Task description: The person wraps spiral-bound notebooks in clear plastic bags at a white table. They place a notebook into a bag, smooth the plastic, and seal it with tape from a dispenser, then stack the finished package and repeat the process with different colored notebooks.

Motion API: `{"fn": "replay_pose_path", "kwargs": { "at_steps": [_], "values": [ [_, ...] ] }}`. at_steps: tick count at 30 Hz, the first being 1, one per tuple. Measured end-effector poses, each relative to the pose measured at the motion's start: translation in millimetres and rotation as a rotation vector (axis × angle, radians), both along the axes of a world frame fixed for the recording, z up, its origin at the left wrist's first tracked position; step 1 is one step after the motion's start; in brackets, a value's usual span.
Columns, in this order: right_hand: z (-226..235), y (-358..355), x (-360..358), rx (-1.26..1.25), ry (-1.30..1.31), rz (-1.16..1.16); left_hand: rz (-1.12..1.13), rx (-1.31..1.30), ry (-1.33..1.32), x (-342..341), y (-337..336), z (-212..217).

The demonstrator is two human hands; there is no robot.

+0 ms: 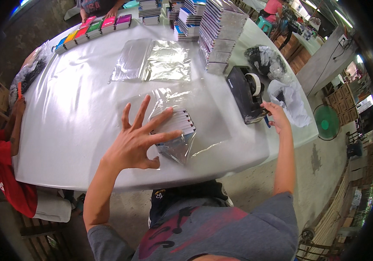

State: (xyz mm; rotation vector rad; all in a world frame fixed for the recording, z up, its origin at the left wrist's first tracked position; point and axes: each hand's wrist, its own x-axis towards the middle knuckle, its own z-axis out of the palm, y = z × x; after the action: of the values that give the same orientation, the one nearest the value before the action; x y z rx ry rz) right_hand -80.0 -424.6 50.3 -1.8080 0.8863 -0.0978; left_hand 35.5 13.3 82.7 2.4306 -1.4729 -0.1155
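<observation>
My left hand (pixel 140 135) is open, with its fingers spread over a small stack of spiral notebooks (pixel 183 123). Clear plastic film (pixel 175 152) is around the stack, and loose film spreads out on the table beside it. My right hand (pixel 277 116) reaches to the near end of a black tape dispenser (pixel 240 95), its thumb and finger closed together. Whatever they pinch is too small to make out. A small blue object (pixel 267 122) shows just beside those fingers. A white tape roll (pixel 253 84) sits in the dispenser.
Clear plastic sleeves (pixel 169 61) lie beyond the stack on the white-covered table (pixel 77 130). Tall notebook stacks (pixel 222 35) stand behind, with a row of colourful notebooks (pixel 94 28) at far left. Crumpled plastic (pixel 288 102) lies right. Co-workers stand at the left edge (pixel 1 161) and far side.
</observation>
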Motion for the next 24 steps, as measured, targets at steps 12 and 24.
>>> {"fn": "replay_pose_path", "kwargs": {
  "at_steps": [12, 24],
  "values": [
    [-32.7, -5.6, -8.7, 0.444, -0.329, -0.078, -0.021, -0.016, 0.013, 1.1, -1.0, 3.0],
    [-50.9, 4.4, -30.6, 0.545, -0.573, -0.241, -0.011, -0.02, 0.02, 1.3, -0.4, 2.5]
  ]
}}
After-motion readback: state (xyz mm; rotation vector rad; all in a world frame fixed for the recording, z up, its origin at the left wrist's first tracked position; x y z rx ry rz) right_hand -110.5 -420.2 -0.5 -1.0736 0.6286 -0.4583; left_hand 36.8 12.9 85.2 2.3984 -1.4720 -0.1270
